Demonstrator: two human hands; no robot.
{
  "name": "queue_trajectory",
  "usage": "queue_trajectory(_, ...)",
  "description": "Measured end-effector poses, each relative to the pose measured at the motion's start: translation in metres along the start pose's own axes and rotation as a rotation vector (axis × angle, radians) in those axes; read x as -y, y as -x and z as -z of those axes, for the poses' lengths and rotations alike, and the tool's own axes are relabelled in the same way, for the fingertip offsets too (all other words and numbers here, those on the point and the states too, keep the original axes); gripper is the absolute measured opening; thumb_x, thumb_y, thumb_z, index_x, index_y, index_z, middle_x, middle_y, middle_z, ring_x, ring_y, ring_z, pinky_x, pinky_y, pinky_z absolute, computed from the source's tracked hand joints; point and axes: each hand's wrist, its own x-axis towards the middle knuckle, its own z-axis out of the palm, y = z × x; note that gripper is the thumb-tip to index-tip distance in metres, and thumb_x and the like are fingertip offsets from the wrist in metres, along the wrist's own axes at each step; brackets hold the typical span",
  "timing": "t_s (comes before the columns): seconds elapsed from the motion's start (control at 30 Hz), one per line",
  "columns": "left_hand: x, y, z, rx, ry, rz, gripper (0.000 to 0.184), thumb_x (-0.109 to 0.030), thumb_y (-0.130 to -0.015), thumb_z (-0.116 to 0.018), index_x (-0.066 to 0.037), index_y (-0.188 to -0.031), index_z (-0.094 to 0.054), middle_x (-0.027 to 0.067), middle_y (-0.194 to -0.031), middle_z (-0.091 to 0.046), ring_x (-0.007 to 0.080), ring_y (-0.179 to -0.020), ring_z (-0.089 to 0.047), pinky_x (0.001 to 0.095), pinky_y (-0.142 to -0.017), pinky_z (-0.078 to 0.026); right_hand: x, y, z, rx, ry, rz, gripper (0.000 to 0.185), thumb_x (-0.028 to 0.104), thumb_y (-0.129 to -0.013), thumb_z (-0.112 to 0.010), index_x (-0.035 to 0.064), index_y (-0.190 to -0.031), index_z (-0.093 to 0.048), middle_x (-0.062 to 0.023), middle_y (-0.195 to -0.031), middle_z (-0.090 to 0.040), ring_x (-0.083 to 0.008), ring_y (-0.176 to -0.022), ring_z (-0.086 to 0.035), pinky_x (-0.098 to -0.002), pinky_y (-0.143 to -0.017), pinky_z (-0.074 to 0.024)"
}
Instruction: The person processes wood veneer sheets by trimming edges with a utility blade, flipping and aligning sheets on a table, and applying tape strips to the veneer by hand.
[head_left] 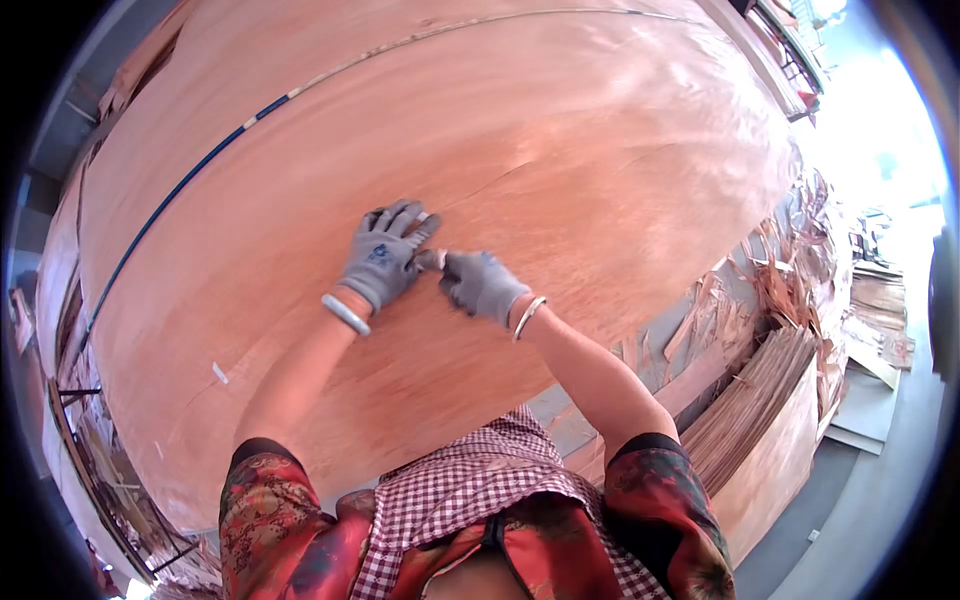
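A large reddish wood veneer sheet [600,180] fills the middle of the view. My left hand [383,258], in a grey work glove, lies on it with the fingers stretched out and a small pale patch near the thumb. Just to its right, my right hand [482,285], gloved too, has its fingers curled and its tip close to the left thumb. A small pale bit shows at that fingertip; whether it is held or part of the glove is unclear. A thin crack line runs up and right from the hands.
A long thin rod, partly blue [190,185], lies across the sheet's far side. A small white scrap [220,373] rests on the left part. At right are stacked veneer strips [755,410] and torn wood scraps [785,290]. A metal frame [100,490] stands at lower left.
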Motion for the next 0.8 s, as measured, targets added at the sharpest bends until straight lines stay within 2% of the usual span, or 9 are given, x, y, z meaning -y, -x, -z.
queue_trajectory(0.1,-0.008,-0.002,0.006,-0.010,-0.057,-0.003,0.048,-0.033,-0.081,-0.058,-0.016,-0.125,-0.050,0.0100,-0.126,-0.048,0.0270,-0.121,-0.040,0.0458,-0.099,-0.030,-0.028,0.017,0.035,0.088,-0.199,-0.039,0.020,0.021,-0.084,-0.057,0.0035,-0.092,-0.059,-0.0075,-0.066,-0.061,-0.0157,-0.058,-0.059,-0.0322,-0.056,-0.0481)
queue_trajectory(0.2,-0.023,-0.016,0.018,0.056,-0.072,0.018,0.040,-0.029,-0.079,-0.060,-0.011,-0.116,-0.056,0.0109,-0.122,-0.050,0.0293,-0.118,-0.042,0.0454,-0.098,-0.033,-0.102,0.019,0.121,-0.067,-0.482,-0.067,0.037,0.014,-0.087,-0.055,0.0013,-0.122,-0.050,-0.0044,-0.088,-0.060,-0.0094,-0.069,-0.056,-0.0232,-0.055,-0.0469)
queue_trajectory(0.27,-0.041,-0.038,0.013,0.058,-0.075,0.005,0.037,-0.027,-0.079,-0.060,-0.009,-0.111,-0.057,0.0114,-0.121,-0.051,0.0302,-0.116,-0.043,0.0449,-0.097,-0.035,-0.132,0.023,0.188,-0.303,-0.408,-0.015,0.037,0.010,-0.088,-0.053,-0.0012,-0.122,-0.049,-0.0062,-0.088,-0.059,-0.0097,-0.069,-0.057,-0.0231,-0.054,-0.0465)
queue_trajectory(0.3,-0.055,-0.052,0.006,0.024,-0.067,-0.021,0.036,-0.027,-0.078,-0.060,-0.008,-0.109,-0.058,0.0116,-0.120,-0.051,0.0307,-0.115,-0.044,0.0446,-0.097,-0.035,-0.146,0.023,0.223,-0.307,-0.460,0.012,0.036,0.009,-0.087,-0.053,0.0000,-0.122,-0.049,-0.0066,-0.087,-0.058,-0.0098,-0.070,-0.057,-0.0232,-0.053,-0.0463)
queue_trajectory(0.37,-0.084,-0.089,-0.009,-0.042,-0.039,-0.059,0.034,-0.026,-0.078,-0.061,-0.007,-0.106,-0.058,0.0118,-0.119,-0.052,0.0311,-0.114,-0.045,0.0439,-0.097,-0.036,-0.183,0.009,0.276,-0.324,-0.464,0.052,0.024,0.012,-0.086,-0.055,0.0005,-0.107,-0.054,-0.0045,-0.076,-0.060,-0.0104,-0.055,-0.054,-0.0237,-0.047,-0.0416)
queue_trajectory(0.47,-0.134,-0.168,-0.048,-0.116,0.024,-0.116,0.034,-0.023,-0.078,-0.060,-0.006,-0.107,-0.058,0.0118,-0.120,-0.051,0.0308,-0.115,-0.045,0.0429,-0.098,-0.035,-0.221,0.001,0.318,-0.329,-0.334,-0.187,0.015,0.012,-0.086,-0.055,0.0019,-0.097,-0.055,-0.0048,-0.071,-0.061,-0.0112,-0.051,-0.053,-0.0247,-0.046,-0.0401)
queue_trajectory(0.67,-0.207,-0.311,-0.119,-0.245,0.052,-0.163,0.040,-0.026,-0.081,-0.056,-0.006,-0.115,-0.054,0.0103,-0.123,-0.051,0.0268,-0.118,-0.045,0.0405,-0.102,-0.032,-0.269,-0.013,0.332,-0.238,-0.523,-0.159,0.016,0.011,-0.084,-0.059,-0.0003,-0.094,-0.054,-0.0070,-0.071,-0.062,-0.0135,-0.055,-0.056,-0.0265,-0.049,-0.0458)
queue_trajectory(0.73,-0.215,-0.334,-0.141,-0.259,0.020,-0.165,0.040,-0.028,-0.081,-0.056,-0.007,-0.115,-0.054,0.0093,-0.120,-0.053,0.0256,-0.116,-0.046,0.0394,-0.101,-0.032,-0.278,-0.016,0.331,-0.285,-0.461,-0.165,0.017,0.014,-0.083,-0.060,0.0001,-0.090,-0.055,-0.0066,-0.069,-0.061,-0.0128,-0.055,-0.056,-0.0263,-0.048,-0.0447)
queue_trajectory(0.8,-0.222,-0.340,-0.138,-0.132,0.107,-0.119,0.037,-0.028,-0.081,-0.057,-0.010,-0.113,-0.056,0.0081,-0.119,-0.053,0.0255,-0.115,-0.046,0.0396,-0.099,-0.034,-0.300,-0.030,0.326,-0.339,-0.317,-0.181,0.021,0.021,-0.083,-0.062,0.0012,-0.081,-0.055,-0.0051,-0.065,-0.059,-0.0118,-0.054,-0.055,-0.0255,-0.045,-0.0419)
